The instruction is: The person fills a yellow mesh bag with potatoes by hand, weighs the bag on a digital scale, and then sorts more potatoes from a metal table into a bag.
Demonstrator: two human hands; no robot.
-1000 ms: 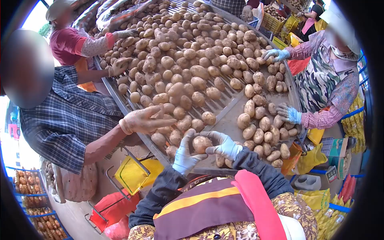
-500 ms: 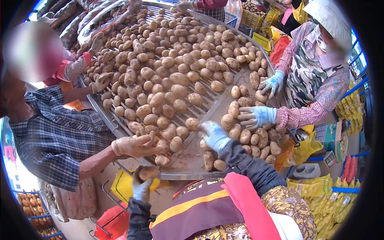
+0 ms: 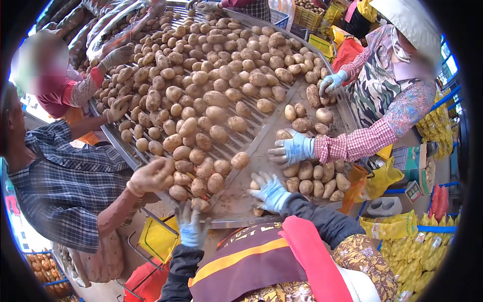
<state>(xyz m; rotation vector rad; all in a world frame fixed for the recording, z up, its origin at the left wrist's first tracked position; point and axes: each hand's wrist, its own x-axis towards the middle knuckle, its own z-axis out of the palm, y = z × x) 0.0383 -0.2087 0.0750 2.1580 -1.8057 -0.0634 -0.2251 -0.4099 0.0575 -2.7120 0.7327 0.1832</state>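
My left hand point(image 3: 192, 227), in a blue-and-white glove, is open at the near metal edge of the sorting table point(image 3: 236, 221). Its spread fingers point up beside a potato point(image 3: 200, 205). My right hand point(image 3: 271, 192), gloved alike, lies open over the bare metal strip. A potato point(image 3: 255, 185) shows at its fingertips, and part of another point(image 3: 259, 211) peeks out below the hand. To its right lies a pile of potatoes point(image 3: 305, 171). On the slatted part beyond my left hand, many more potatoes point(image 3: 216, 113) are spread.
Opposite on the right, a co-worker's gloved hand point(image 3: 297, 148) reaches over the pile, close to mine. On the left, another person's gloved hand point(image 3: 151, 175) is near the table edge. A yellow crate point(image 3: 158, 239) and red bag point(image 3: 146, 282) are below left. Yellow bags point(image 3: 385, 181) hang right.
My left hand has let go of the potato it held and opened. My right hand has moved slightly down. The co-worker's hand on the right has come nearer to mine.
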